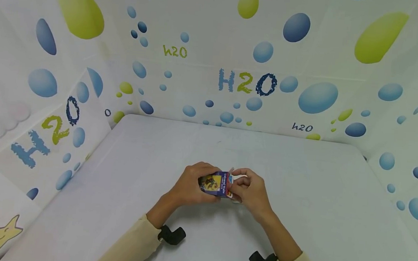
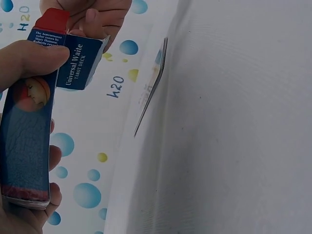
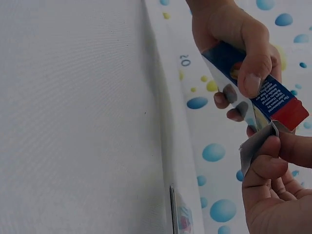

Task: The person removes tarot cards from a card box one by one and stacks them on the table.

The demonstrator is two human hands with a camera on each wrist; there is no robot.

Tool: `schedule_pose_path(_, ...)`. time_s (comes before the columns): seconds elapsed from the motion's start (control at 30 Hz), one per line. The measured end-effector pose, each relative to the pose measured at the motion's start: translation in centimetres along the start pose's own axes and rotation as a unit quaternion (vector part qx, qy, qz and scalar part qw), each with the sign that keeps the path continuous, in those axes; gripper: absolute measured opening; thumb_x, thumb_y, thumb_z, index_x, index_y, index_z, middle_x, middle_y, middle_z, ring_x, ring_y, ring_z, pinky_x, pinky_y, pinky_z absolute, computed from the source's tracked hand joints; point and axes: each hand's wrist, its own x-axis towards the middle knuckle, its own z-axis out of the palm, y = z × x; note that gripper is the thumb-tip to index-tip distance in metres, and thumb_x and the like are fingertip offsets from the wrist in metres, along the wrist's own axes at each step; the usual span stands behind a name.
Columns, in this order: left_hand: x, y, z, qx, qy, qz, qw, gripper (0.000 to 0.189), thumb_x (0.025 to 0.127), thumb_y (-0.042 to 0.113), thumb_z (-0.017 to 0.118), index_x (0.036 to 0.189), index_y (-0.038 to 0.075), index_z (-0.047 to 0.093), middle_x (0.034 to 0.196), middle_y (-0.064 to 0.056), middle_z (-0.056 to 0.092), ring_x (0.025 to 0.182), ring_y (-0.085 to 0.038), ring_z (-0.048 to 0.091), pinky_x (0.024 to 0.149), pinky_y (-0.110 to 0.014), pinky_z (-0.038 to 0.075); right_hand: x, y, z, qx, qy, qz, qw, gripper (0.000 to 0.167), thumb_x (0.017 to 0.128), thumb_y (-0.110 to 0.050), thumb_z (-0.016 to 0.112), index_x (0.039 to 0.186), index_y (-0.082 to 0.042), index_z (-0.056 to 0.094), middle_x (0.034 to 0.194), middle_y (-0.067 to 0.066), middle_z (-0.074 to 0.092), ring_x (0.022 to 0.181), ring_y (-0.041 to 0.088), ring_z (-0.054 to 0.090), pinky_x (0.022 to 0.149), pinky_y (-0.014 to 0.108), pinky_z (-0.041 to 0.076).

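A blue tarot deck box [image 1: 223, 185] with a yellow picture panel is in my left hand [image 1: 190, 184], which grips it around its sides. In the left wrist view the lid flap [image 2: 78, 61] stands folded out, lettered "Universal Waite Tarot Deck", beside a red side tab [image 2: 52, 20]. My right hand [image 1: 252, 191] is at this opened end. Its thumb and finger pinch the flap [image 3: 256, 144] in the right wrist view, close by the red tab. The inside of the box is hidden from view.
On the white table [image 1: 299, 203] lies a thin, bent, shiny-edged item [image 2: 156, 83], seen nearly edge-on; its kind is unclear. Patterned sheets [image 1: 197, 92] with blue and green drops stand at the back and sides. A black wrist mount [image 1: 173, 235] sits by each sleeve.
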Motion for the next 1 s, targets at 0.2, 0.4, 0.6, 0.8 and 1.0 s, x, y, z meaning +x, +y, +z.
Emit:
schedule_pose_path(0.2,0.0,-0.1,-0.1,-0.007,0.004,-0.001,1.0000,0.065,0.062,0.030,0.094,0.122,0.014,0.072,0.111,0.003,0.072,0.102,-0.010,0.062,0.087,-0.033,0.054,0.1,0.0,-0.3,0.023,-0.006,0.014,0.9996,0.035,0.090,0.002,0.071,0.122,0.002,0.058,0.081,0.009,0.066,0.066,0.015,0.061,0.057,0.023,0.051)
schedule_pose_path(0.4,0.0,-0.1,-0.3,-0.018,0.003,-0.007,0.9998,0.067,0.062,0.030,0.094,0.123,0.013,0.072,0.113,0.003,0.071,0.102,-0.010,0.062,0.087,-0.033,0.053,0.2,0.1,-0.5,0.032,-0.004,0.015,0.9994,0.035,0.091,0.003,0.069,0.125,0.000,0.058,0.084,0.008,0.065,0.073,0.017,0.064,0.064,0.028,0.058)
schedule_pose_path(0.6,0.0,-0.1,-0.7,-0.029,0.005,-0.020,0.9994,0.067,0.063,0.029,0.094,0.124,0.013,0.071,0.115,0.003,0.071,0.104,-0.013,0.062,0.088,-0.034,0.053,0.3,0.3,-0.8,0.052,-0.012,-0.007,0.9985,0.035,0.094,0.007,0.063,0.129,0.002,0.062,0.094,0.014,0.062,0.082,0.017,0.066,0.072,0.032,0.060)
schedule_pose_path(0.8,-0.2,-0.6,-1.0,-0.056,0.013,-0.031,0.9978,0.067,0.065,0.027,0.094,0.126,0.013,0.071,0.117,0.000,0.071,0.104,-0.017,0.062,0.089,-0.035,0.052,0.4,0.4,-0.9,0.038,-0.022,-0.024,0.9987,0.035,0.096,0.006,0.060,0.131,0.002,0.065,0.103,0.018,0.056,0.089,0.020,0.063,0.074,0.031,0.060)
schedule_pose_path(1.0,-0.3,-1.1,-1.2,-0.075,0.023,-0.028,0.9965,0.067,0.065,0.026,0.095,0.126,0.014,0.071,0.115,0.000,0.071,0.101,-0.018,0.063,0.085,-0.033,0.052,0.6,0.8,-1.2,0.016,-0.006,-0.027,0.9995,0.033,0.096,0.002,0.062,0.128,0.000,0.068,0.103,0.019,0.058,0.081,0.020,0.057,0.063,0.027,0.052)
